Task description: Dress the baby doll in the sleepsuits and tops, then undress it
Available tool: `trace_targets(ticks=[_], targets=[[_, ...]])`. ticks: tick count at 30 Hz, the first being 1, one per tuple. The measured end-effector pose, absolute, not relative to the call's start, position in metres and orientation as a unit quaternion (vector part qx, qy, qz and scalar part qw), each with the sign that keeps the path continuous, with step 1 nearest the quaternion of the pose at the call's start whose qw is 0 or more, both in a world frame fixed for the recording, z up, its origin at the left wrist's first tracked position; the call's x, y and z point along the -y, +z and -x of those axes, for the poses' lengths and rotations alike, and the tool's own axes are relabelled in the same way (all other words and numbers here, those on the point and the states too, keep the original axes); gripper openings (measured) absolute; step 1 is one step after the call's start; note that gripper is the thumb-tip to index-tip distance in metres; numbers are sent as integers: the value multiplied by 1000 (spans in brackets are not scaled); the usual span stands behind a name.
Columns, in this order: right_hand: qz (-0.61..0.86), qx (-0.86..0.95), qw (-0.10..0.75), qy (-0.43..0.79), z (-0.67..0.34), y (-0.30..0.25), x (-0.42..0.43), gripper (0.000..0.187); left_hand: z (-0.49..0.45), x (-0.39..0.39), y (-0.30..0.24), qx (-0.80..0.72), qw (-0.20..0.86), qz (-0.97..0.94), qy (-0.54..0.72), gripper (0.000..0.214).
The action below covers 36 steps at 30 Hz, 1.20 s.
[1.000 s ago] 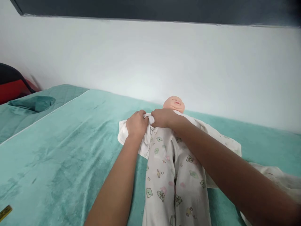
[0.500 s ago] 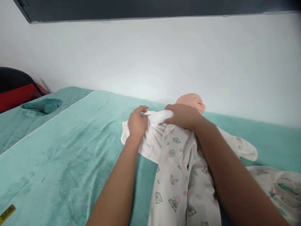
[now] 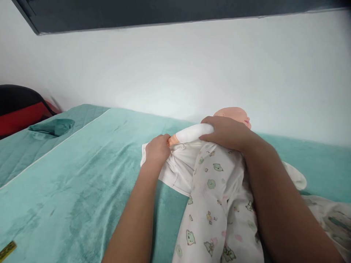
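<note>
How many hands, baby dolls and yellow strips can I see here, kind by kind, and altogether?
Hands: 2 (left hand, right hand)
Baby doll: 1
Yellow strip: 1
Total: 4

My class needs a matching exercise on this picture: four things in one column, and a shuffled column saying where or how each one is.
1. left hand
2. right hand
3. doll's head
4. bedspread

A. teal
B. grips the white part of the doll's arm
C. partly hidden behind a hand
D. at the peach-coloured end of the doll's arm

Pairs: 1-D, 2-B, 3-C, 4-A
</note>
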State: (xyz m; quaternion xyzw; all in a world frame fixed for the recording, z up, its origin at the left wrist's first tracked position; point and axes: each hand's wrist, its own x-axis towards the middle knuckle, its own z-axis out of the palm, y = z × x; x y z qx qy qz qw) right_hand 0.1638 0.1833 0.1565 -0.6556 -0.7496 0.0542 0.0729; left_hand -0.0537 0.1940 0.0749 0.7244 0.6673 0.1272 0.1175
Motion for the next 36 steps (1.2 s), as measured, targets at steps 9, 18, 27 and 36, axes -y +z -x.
trace_targets(ticks=[9, 18, 27, 36], targets=[[608, 789, 61, 68, -142, 134, -189, 28, 38, -191, 72, -582, 16, -792, 183, 31], [626, 715, 282, 132, -171, 108, -180, 33, 46, -196, 60, -632, 15, -761, 146, 28], [746, 623, 236, -2, -273, 38, -107, 40, 43, -198, 50, -625, -15, -758, 183, 33], [770, 578, 270, 6, -264, 42, -117, 39, 18, -165, 79, -532, 80, -778, 325, 56]])
